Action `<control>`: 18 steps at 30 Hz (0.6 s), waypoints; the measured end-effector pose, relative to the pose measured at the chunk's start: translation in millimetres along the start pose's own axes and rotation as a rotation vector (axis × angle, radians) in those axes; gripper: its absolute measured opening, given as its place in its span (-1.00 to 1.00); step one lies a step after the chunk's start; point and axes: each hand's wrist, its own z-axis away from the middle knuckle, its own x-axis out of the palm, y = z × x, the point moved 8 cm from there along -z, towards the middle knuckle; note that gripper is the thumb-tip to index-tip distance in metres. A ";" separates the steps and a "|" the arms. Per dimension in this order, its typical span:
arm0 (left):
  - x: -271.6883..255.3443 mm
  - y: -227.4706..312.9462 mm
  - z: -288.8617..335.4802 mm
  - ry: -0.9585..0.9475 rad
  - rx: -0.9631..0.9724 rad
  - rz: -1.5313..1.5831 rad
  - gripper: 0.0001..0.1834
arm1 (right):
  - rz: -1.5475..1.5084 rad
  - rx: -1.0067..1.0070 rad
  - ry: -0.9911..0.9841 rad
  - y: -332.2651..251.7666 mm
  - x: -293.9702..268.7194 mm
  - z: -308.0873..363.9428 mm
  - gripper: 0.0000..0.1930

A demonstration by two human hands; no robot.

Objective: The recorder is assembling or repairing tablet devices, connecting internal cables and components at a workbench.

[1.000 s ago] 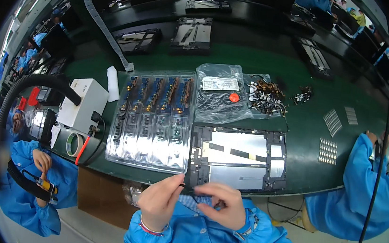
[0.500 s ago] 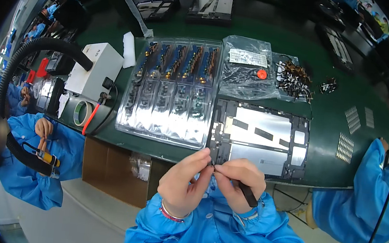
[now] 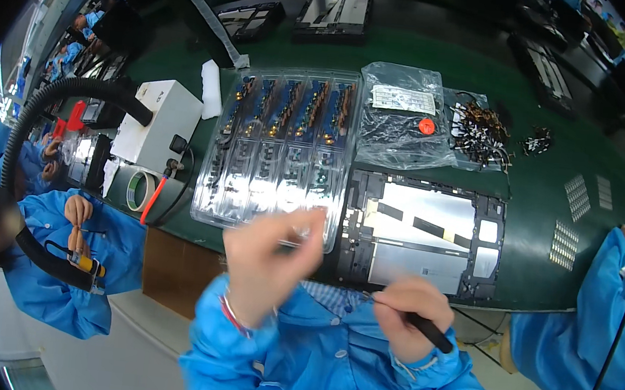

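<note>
Left hand (image 3: pixel 267 263): fingers curled toward the thumb over the near edge of the tray as seen from above; blurred, so whether the fingertips meet or grip anything cannot be told. Right hand (image 3: pixel 414 312): thumb and fingers clamped on a dark-handled tool (image 3: pixel 431 333), its handle slanting back toward the wrist, its thin tip pointing toward the left hand. It is held clear in front of the table (image 3: pixel 528 248).

Containers. Clear plastic tray (image 3: pixel 235 206), directly beyond the left hand: two rows of five compartments. The far row holds blue boards with orange and gold-coloured parts; the near row holds dark parts, partly lost in glare. Clear bag (image 3: pixel 401 147), farther out, beyond the frame and ahead of the right hand: dark contents, a white label and a round red sticker on top. Beside it, to the right, a heap of small dark, white and brownish cables (image 3: pixel 479 132) lies on a second clear bag. Cardboard box (image 3: pixel 175 268), left of the left hand, below the table edge: contents cannot be made out.

Flat black frame with silver plates (image 3: pixel 415 265): lies on the table just beyond the right hand, right of the tray.
</note>
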 end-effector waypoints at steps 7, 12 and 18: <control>45.7 -33.6 -128.3 -0.022 0.356 -0.555 -0.92 | 0.011 -0.057 0.072 -14.0 -30.8 -2.5 -0.79; 85.0 -65.7 -131.7 -0.225 0.551 -0.864 -0.91 | 0.168 -0.110 0.250 -15.4 -71.8 6.0 -0.86; 62.7 -48.0 -111.4 -0.290 0.488 -0.914 -0.72 | 0.651 -0.238 0.339 -33.1 -148.4 -4.4 -0.93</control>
